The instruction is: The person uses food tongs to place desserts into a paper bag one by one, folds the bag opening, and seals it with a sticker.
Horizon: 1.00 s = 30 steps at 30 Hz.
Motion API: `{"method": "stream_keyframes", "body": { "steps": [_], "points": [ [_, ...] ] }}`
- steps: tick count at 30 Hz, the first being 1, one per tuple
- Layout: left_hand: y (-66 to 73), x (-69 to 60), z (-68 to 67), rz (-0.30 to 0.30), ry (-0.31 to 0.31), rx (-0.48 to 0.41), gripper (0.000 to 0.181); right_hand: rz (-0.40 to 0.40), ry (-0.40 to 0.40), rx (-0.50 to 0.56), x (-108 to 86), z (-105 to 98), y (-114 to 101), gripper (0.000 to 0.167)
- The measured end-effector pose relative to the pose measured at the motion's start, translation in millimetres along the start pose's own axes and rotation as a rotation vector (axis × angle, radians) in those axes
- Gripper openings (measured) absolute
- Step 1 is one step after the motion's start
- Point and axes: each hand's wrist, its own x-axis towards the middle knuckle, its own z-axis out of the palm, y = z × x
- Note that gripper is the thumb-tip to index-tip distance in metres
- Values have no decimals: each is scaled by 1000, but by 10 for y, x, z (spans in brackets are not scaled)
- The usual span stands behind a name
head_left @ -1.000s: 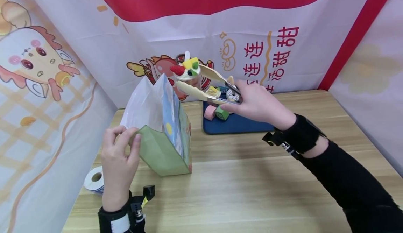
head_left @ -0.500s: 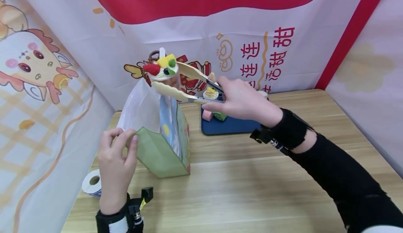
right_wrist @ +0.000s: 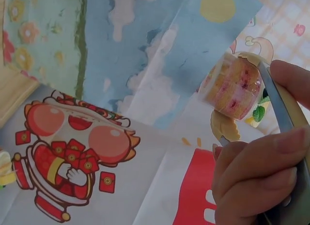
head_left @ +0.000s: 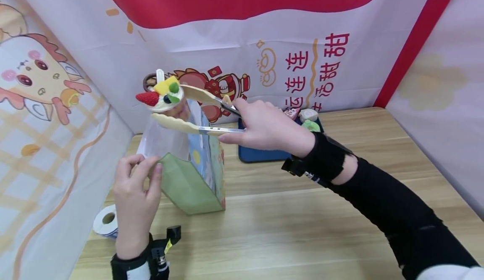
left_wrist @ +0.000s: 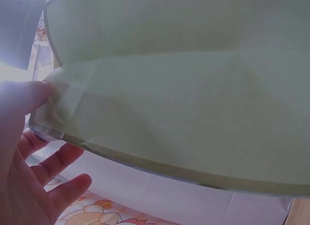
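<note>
My right hand (head_left: 264, 126) grips a pair of tongs (head_left: 217, 129) with cream-coloured tips. Between those tips is a clear dessert cup (head_left: 177, 109), topped with cream, a strawberry, yellow fruit cubes and green leaves; its layered cake side (right_wrist: 237, 87) shows in the right wrist view. The cup hangs above the mouth of a paper bag (head_left: 193, 187), green on its near side, with a blue sky print on another. My left hand (head_left: 136, 196) pinches the bag's near top edge between thumb and fingers; the left wrist view shows the thumb on the green panel (left_wrist: 169, 104).
A blue tray (head_left: 257, 154) with several small toy-like sweets stands at the back, partly behind my right hand. To the left of the bag, a white paper roll (head_left: 106, 221) sits beside my left wrist. Printed cloth walls (head_left: 211, 40) enclose the wooden table (head_left: 302, 225).
My right hand has carried the tongs and dessert cup leftward, from beside the bag to over its opening. The left hand keeps its pinch on the bag's edge.
</note>
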Motion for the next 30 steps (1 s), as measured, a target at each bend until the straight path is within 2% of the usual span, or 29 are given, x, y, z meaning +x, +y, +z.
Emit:
{"method": "stream_keyframes", "body": {
  "steps": [10, 18, 22, 30],
  "points": [
    [-13, 3, 5, -2, 3, 12, 12, 9, -56, -25, 52, 49, -127, 70],
    [-15, 6, 15, -16, 5, 9, 13, 35, -79, -16, 72, 64, -47, 75],
    [-30, 7, 24, -17, 13, 0, 12, 74, -96, -21, 73, 58, -2, 79],
    [-56, 9, 39, -25, 23, -12, 12, 118, -108, -35, 76, 49, 34, 74]
  ]
}}
